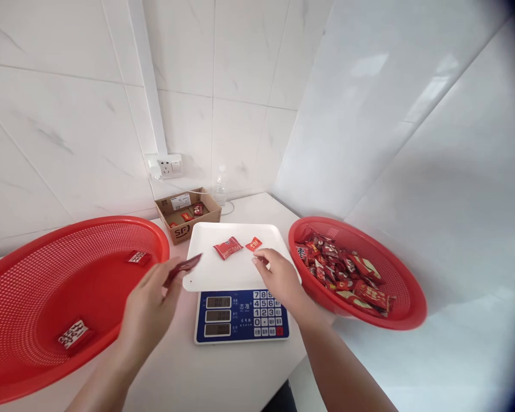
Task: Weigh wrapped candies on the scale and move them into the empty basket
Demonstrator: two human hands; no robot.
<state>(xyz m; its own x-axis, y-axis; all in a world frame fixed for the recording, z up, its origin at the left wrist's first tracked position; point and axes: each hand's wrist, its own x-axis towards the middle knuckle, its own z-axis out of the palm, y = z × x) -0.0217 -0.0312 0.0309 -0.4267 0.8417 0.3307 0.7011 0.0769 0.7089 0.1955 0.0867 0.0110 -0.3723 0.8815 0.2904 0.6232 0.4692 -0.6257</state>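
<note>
My left hand point(152, 303) pinches a dark red snack packet point(184, 266) just left of the scale's white tray point(210, 274). My right hand point(281, 277) rests over the tray's right side, fingers curled, tips near a small red packet point(253, 244). A larger red packet point(228, 248) lies in the tray's middle. The scale's blue keypad panel point(241, 316) faces me.
A big red basket point(34, 320) on the left holds two packets point(74, 335) point(138, 258). A red basket point(395, 309) on the right holds several packets. A cardboard box point(189, 214) and a clear bottle point(220, 187) stand by the tiled wall under a socket point(169, 167).
</note>
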